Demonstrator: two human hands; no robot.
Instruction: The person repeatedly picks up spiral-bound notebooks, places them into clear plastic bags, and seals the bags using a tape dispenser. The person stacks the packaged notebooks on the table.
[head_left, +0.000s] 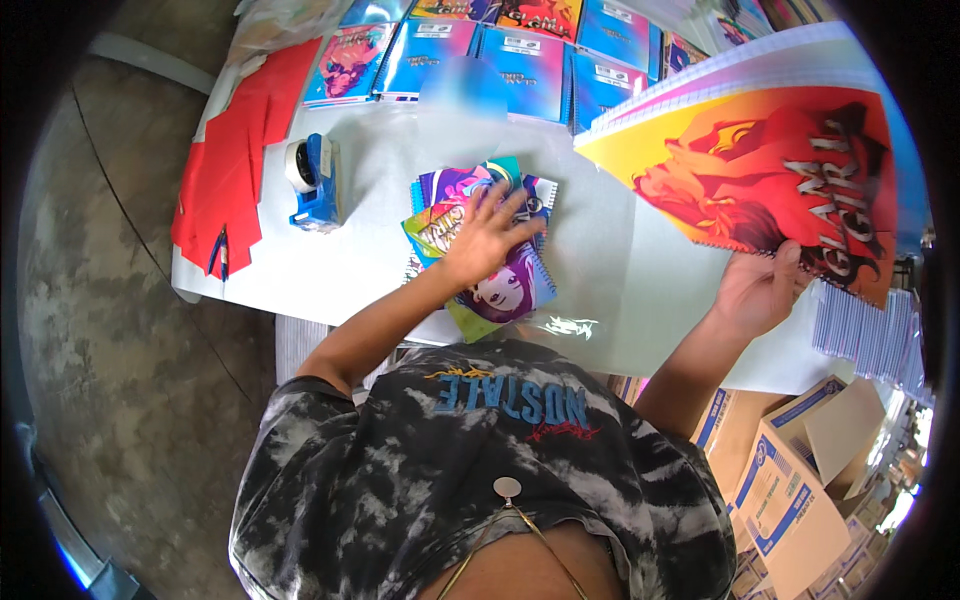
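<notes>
My right hand grips a spiral notebook by its wire-bound edge, thumb on its red, orange and yellow cover. The notebook is raised at the right, with its page edges fanned toward the far side. My left hand lies with fingers spread over a pile of colourful spiral notebooks near the table's front edge. Those notebooks sit at differing angles, and purple, green and teal covers show. My palm hides part of the top cover.
On the white table stands a blue tape dispenser. Red sheets lie at the left with a dark blue pair of scissors or snips on them. Rows of notebooks line the far side. Cardboard boxes stand at lower right.
</notes>
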